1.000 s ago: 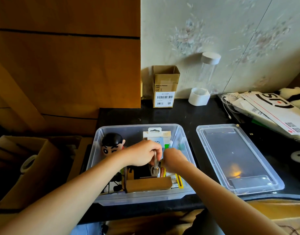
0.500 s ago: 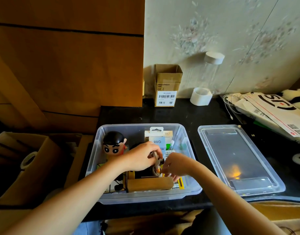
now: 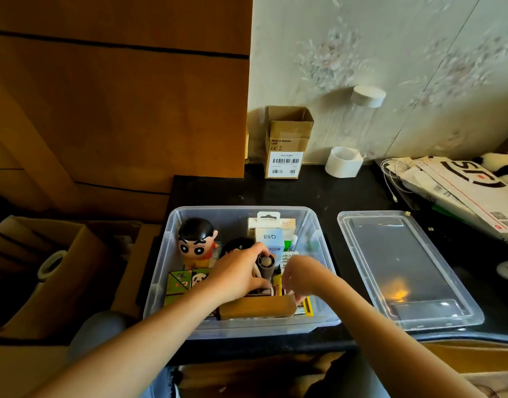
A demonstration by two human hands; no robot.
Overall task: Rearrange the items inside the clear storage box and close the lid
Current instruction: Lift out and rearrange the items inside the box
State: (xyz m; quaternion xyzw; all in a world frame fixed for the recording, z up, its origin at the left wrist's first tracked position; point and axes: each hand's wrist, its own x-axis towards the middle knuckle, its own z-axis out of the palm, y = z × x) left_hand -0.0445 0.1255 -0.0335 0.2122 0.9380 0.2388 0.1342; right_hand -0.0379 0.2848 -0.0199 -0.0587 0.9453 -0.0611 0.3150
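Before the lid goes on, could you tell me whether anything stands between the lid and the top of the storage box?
Yes. Both hands are in the storage box: the left hand grips a small grey fan, the right hand reaches in beside it. The lid lies flat to the right, nothing between.

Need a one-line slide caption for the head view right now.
Both hands work inside the open clear storage box: left hand grips a small grey fan, lid lying alongside.

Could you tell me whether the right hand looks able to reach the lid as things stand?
Probably yes. The right hand holds nothing visible and sits at the box's right side, and the lid lies flat just beyond on the dark counter, nothing between them.
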